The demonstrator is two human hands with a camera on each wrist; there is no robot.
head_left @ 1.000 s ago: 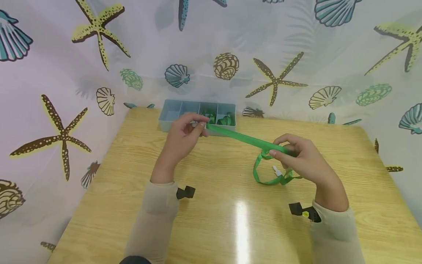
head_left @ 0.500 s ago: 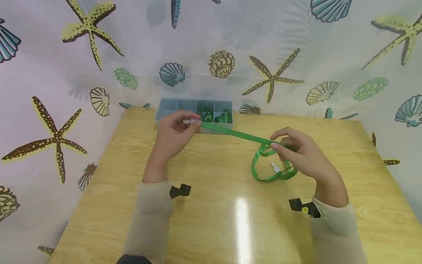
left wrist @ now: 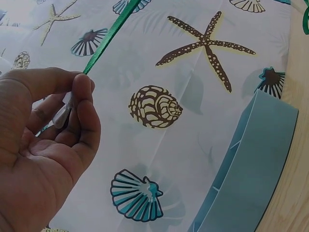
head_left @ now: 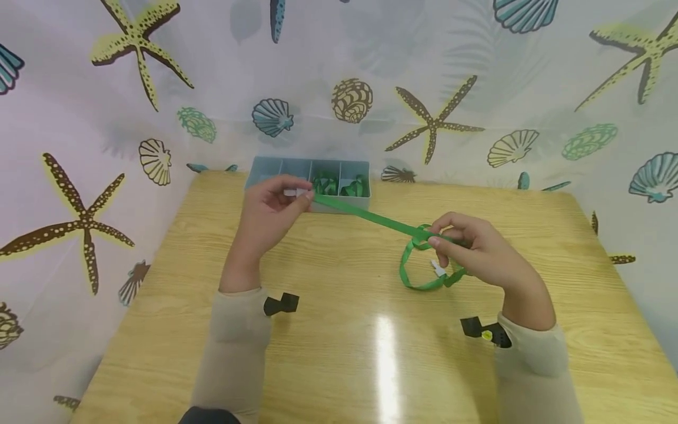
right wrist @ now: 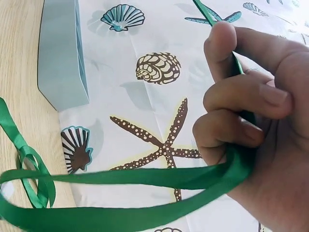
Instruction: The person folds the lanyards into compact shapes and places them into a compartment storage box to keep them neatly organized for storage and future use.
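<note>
A green lanyard (head_left: 373, 218) is stretched between my two hands, sloping down to the right. My left hand (head_left: 267, 215) pinches its left end between thumb and index finger. A white plastic clip (left wrist: 63, 115) pokes out inside that hand's fingers. My right hand (head_left: 484, 250) pinches the strap with thumb and index finger. Its other fingers curl over the strap (right wrist: 145, 217), which loops out below them. The rest of the lanyard lies looped under my right hand, with another white clip (head_left: 438, 269) at the loop.
A blue-grey divided box (head_left: 346, 203) stands at the back of the wooden table (head_left: 328, 330). Green straps (head_left: 356, 187) lie in its two right compartments; my left hand partly covers the left ones. Behind hangs a white cloth (head_left: 318, 53) printed with shells and starfish.
My left hand has moved a little left in the head view, where the whole scene also drifts slightly left. The strap stays stretched, its visible span slightly longer. Both hands keep their hold.
</note>
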